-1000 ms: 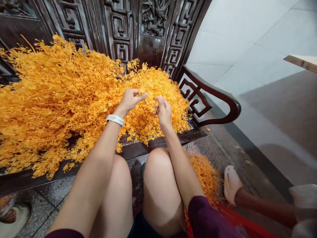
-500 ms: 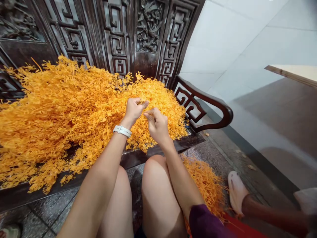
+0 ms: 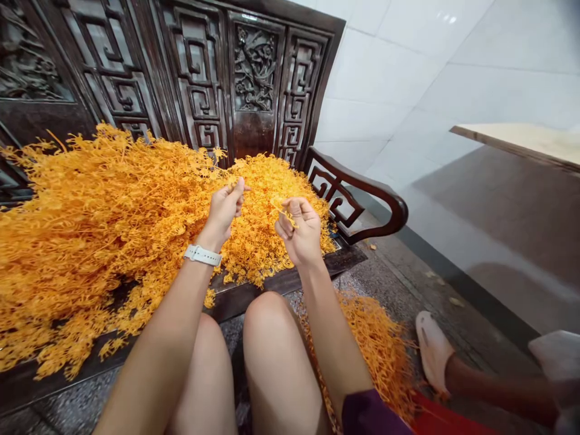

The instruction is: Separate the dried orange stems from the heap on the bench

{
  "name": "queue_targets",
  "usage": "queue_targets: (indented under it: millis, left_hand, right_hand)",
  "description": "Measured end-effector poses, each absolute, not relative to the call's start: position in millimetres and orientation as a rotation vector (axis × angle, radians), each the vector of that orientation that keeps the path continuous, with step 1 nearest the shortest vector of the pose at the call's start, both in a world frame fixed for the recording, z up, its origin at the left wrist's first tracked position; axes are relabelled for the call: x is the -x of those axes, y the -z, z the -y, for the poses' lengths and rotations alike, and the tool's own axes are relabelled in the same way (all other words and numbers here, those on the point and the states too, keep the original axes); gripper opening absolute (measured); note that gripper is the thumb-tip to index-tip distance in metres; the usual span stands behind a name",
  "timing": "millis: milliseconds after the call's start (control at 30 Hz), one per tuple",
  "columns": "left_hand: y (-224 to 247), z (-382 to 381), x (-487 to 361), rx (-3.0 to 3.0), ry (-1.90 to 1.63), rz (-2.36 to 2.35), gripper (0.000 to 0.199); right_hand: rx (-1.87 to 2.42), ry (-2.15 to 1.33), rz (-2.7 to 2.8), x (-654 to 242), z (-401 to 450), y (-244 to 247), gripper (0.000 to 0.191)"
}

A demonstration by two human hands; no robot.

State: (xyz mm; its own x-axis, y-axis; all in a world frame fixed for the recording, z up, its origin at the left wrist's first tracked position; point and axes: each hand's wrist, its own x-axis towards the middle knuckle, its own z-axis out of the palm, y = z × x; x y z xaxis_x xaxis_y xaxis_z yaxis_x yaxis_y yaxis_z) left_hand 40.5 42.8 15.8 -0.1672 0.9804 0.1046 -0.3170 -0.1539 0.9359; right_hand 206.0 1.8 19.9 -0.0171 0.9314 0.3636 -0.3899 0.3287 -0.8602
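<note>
A big heap of orange-yellow artificial sprigs (image 3: 136, 199), with thin stems and small spidery tips, covers the seat of a carved dark wooden bench (image 3: 254, 133). My left hand (image 3: 222, 210), with a pale watch strap on the wrist, is closed in a pinch in front of the heap. Orange shows at its fingertips, but I cannot tell whether that is a held piece or the heap behind. To the right, my right hand (image 3: 302, 232) pinches a small orange sprig (image 3: 289, 217) between thumb and fingers. The two hands are apart.
The bench's curved armrest (image 3: 385, 208) rises at the right end. Beside my right leg lies a second pile of orange pieces (image 3: 371, 332) by something red (image 3: 444, 417). Another person's foot in a pale shoe (image 3: 432, 350) is at right. A board edge (image 3: 512, 145) juts out.
My hands were close together at the heap and have moved apart, left hand leftward, right hand rightward. A sprig now shows in my right hand. The view has shifted slightly.
</note>
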Motion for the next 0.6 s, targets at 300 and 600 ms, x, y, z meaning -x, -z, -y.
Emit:
queue_targets:
  millis: [300,600]
  left_hand:
    - [-28.0,-13.7,-93.4,-1.001,-1.547,-0.856,0.039]
    - [-7.3,-43.5,-81.6,-0.647,-1.755,-1.020,0.023]
  right_hand:
    - [0.852,-0.688,1.284,-190.9,-22.9,4.9,0.037]
    - [0.673,-0.483,1.669,-171.7,29.3,10.3,0.021]
